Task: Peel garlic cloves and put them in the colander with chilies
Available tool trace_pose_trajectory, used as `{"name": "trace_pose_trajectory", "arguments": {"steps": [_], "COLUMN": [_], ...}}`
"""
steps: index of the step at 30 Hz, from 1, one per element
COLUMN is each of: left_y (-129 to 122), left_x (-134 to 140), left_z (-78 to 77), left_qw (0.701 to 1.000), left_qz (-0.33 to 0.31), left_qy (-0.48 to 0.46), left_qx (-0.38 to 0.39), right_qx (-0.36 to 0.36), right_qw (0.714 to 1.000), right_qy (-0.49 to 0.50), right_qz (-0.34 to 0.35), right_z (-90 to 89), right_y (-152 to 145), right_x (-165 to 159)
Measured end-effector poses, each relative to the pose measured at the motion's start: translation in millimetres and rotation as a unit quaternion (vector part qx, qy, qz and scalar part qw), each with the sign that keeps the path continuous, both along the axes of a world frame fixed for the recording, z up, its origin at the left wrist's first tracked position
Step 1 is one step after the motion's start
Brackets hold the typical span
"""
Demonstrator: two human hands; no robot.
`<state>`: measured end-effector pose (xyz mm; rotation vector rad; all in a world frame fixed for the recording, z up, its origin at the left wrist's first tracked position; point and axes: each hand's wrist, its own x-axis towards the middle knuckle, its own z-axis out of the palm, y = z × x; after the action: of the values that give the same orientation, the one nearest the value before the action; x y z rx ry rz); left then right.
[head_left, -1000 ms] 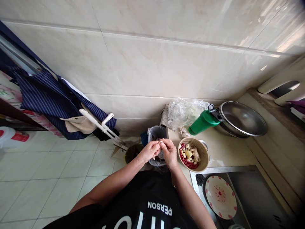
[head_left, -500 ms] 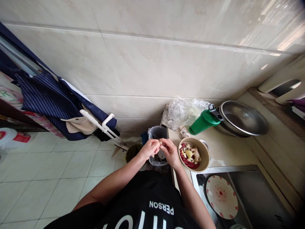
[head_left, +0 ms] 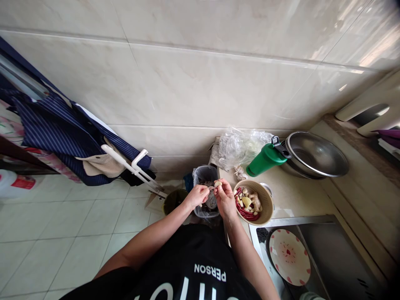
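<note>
My right hand (head_left: pixel 225 201) pinches a pale garlic clove (head_left: pixel 218 183) between thumb and fingertips. Just left of it, my left hand (head_left: pixel 196 197) is closed, with a thin whitish bit of garlic skin (head_left: pixel 211 188) at its fingertips. Something small and pale also shows under the left palm, too small to name. Both hands are above a lined trash bin (head_left: pixel 206 171) with scraps inside. Right of my right hand, a beige basket (head_left: pixel 268 204) holds red chilies (head_left: pixel 250 215), a piece of ginger (head_left: pixel 256 202), a yellow slice and several peeled cloves.
Garlic bulbs (head_left: pixel 240 173), a clear plastic bag (head_left: pixel 233 146), a green bottle (head_left: pixel 265 160) and a lidded pan (head_left: pixel 317 154) stand along the counter. A patterned plate (head_left: pixel 290 257) lies in the sink (head_left: pixel 340 250). Aprons (head_left: pixel 59 129) hang at left near a white handle (head_left: pixel 120 158).
My hands have moved slightly apart. The garlic clove now shows clearly in my right fingertips, and a bit of skin has come away toward my left hand. The camera view shifted slightly.
</note>
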<state>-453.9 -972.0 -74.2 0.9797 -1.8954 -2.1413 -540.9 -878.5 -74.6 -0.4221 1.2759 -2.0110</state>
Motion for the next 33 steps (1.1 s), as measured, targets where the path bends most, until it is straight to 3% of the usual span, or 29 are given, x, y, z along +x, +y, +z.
{"name": "trace_pose_trajectory", "arguments": {"steps": [4,7,10,14,20,27,33], "left_y": [0,-2,-4,-5,-1,-2,-2], "left_x": [-1,1,3,5,8,11,14], "left_z": [0.0,2.5,3.7,4.6,5.5,13.7,15.0], "left_qw": [1.0,0.998,0.991,0.98,0.994,0.991,0.987], "left_qz": [0.008,0.026,0.016,-0.007,-0.024,-0.051,-0.077], "left_qy": [0.011,0.031,0.061,0.065,0.082,0.083,0.083], "left_qx": [0.025,0.054,0.12,0.186,0.072,-0.086,-0.114], "right_qx": [0.0,-0.002,0.007,0.012,0.07,0.06,0.074], "right_qw": [1.0,1.0,0.999,0.997,0.957,0.985,0.981], "right_qy": [0.007,0.023,0.036,0.069,0.282,0.156,0.177], "right_qz": [-0.024,0.002,0.039,0.025,0.021,0.039,0.028], "right_z": [0.9,7.1,11.3,10.8,15.3,11.4,6.0], "right_y": [-2,0,2,5,12,11,12], "right_x": [1,3,5,7,2,2,1]}}
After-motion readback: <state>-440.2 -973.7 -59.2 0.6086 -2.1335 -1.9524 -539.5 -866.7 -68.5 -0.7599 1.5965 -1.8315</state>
